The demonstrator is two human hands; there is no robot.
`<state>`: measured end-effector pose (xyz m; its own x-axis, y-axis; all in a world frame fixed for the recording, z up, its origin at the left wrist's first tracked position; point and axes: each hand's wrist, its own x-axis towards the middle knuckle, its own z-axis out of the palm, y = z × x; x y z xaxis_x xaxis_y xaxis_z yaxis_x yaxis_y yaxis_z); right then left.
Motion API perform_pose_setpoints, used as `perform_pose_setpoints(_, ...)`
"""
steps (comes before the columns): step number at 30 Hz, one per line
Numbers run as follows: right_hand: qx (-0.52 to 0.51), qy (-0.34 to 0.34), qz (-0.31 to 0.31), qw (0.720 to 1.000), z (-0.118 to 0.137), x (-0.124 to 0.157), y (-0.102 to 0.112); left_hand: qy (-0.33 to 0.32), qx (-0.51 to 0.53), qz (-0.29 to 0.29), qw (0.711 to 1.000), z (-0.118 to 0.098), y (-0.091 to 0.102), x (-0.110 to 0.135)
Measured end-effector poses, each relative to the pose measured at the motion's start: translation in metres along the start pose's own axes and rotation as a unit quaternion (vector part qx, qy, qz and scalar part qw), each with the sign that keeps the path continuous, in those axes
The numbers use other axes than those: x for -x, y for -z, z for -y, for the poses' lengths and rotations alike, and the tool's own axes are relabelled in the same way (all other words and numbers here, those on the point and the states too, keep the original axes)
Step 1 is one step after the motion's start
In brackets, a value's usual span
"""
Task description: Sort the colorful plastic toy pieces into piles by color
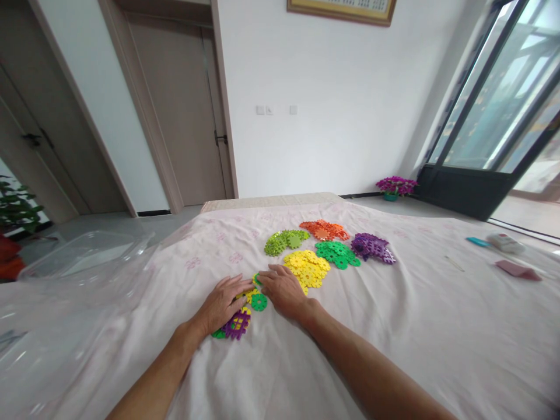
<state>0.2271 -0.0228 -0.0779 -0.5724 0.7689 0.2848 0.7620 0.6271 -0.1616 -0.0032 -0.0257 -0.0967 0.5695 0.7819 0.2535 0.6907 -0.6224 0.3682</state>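
Observation:
My left hand (224,300) lies with fingers stretched over a small mixed group of plastic snowflake discs. Yellow discs (243,294) show under its fingertips, and a purple square lattice piece (237,324) lies just below the palm. Between my hands is a round green disc (259,302). The fingertips of my right hand (282,289) touch a green and yellow disc (257,279); the fingers are extended, partly hiding it. Right beside that hand spreads a pile of yellow discs (308,268).
Farther back are piles of light green pieces (284,240), orange pieces (324,230), green discs (338,254) and purple pieces (373,247). Clear plastic containers (87,262) stand at left. A pink cloth piece (518,270) and a white box (505,242) lie at right.

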Motion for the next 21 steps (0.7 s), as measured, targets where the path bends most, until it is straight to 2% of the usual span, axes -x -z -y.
perform_pose_setpoints(8, 0.034, -0.007, -0.006, 0.999, 0.002, -0.003, -0.007, 0.006, 0.023, -0.046, 0.999, 0.0, -0.005, -0.001)
perform_pose_setpoints(14, 0.025, -0.035, -0.035, 0.998, -0.002, 0.002, -0.008, 0.012, 0.035, -0.052, 0.998, -0.002, -0.003, -0.001)
perform_pose_setpoints(18, -0.005, -0.09, -0.11, 0.99, -0.014, 0.004, -0.005, 0.014, 0.037, -0.05, 0.998, -0.003, -0.003, -0.001)
perform_pose_setpoints(21, -0.052, -0.15, -0.191, 0.969, -0.035, 0.004, -0.002, 0.016, 0.032, -0.05, 0.998, -0.002, -0.005, 0.0)
